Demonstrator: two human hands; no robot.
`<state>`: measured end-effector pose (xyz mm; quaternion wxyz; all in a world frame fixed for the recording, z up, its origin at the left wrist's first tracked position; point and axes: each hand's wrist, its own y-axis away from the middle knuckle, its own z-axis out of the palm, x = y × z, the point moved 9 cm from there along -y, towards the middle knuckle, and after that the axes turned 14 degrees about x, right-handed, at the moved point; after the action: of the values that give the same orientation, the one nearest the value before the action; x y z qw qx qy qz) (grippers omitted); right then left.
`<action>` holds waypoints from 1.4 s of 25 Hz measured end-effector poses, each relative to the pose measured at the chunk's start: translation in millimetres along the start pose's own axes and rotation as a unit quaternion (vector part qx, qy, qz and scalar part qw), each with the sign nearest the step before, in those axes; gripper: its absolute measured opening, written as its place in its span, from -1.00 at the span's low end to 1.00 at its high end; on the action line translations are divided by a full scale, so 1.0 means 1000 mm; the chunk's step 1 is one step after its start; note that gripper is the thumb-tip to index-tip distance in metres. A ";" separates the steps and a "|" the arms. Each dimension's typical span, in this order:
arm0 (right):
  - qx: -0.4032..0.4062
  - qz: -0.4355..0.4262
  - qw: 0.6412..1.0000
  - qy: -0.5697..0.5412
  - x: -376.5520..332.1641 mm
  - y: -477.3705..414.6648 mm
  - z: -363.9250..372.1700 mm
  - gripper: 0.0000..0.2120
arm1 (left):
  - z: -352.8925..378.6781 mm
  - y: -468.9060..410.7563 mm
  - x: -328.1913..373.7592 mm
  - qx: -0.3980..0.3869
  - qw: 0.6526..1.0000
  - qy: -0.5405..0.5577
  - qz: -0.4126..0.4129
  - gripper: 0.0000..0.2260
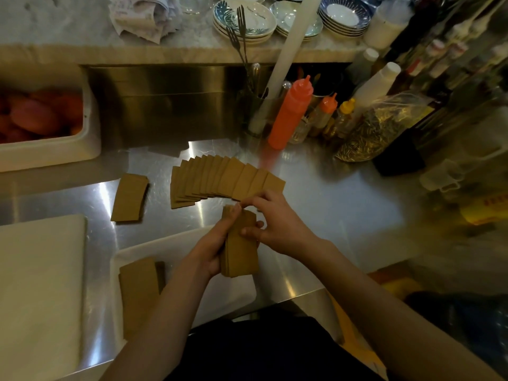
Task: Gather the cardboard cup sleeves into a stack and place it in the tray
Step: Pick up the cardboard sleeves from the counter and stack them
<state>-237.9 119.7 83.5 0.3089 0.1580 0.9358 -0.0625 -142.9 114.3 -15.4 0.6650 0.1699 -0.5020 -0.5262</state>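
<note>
Steel counter [316, 193]; hands clasping sleeve stack [240, 248].

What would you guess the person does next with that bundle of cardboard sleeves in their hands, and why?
Probably lower the held stack into the white tray just beneath, beside the sleeves already there. Both the left hand and the right hand are squaring it up, and the fanned row and a small pile on the steel counter are not yet gathered.
</note>
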 end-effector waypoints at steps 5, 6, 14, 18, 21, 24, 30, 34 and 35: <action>0.024 0.002 0.999 -0.030 0.029 -0.001 -0.021 -0.51 | 0.015 -0.007 -0.002 0.009 0.998 0.053 0.031 -0.53; 0.033 0.011 0.999 -0.041 0.037 -0.003 -0.027 -0.50 | 0.017 -0.009 -0.002 0.009 0.997 0.065 0.029 -0.61; 0.013 0.071 0.994 -0.081 0.142 -0.030 -0.051 -0.51 | 0.060 -0.029 -0.018 0.058 0.985 0.162 0.032 -0.42; -0.010 0.103 0.991 -0.079 0.180 -0.055 -0.031 -0.40 | 0.073 -0.027 -0.021 0.074 0.959 0.264 0.074 -0.51; -0.046 0.110 0.993 -0.018 0.195 -0.074 -0.008 -0.30 | 0.071 -0.022 -0.030 0.100 0.947 0.295 0.082 -0.46; -0.064 0.107 0.992 0.010 0.198 -0.088 0.010 -0.25 | 0.062 -0.016 -0.031 0.113 0.944 0.297 0.087 -0.39; -0.039 0.091 0.987 0.129 0.192 -0.100 0.028 -0.24 | 0.050 -0.010 -0.020 0.102 0.950 0.285 0.077 -0.45; -0.018 0.070 0.975 0.211 0.189 -0.096 0.036 -0.25 | 0.041 -0.006 -0.011 0.094 0.955 0.272 0.071 -0.48; -0.009 0.062 0.972 0.227 0.189 -0.095 0.037 -0.25 | 0.040 -0.005 -0.009 0.090 0.956 0.270 0.072 -0.48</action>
<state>-392.7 71.4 -57.2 0.0932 0.2233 0.9703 0.0028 -179.0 131.8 -6.3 0.7943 0.3278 -0.3595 -0.3638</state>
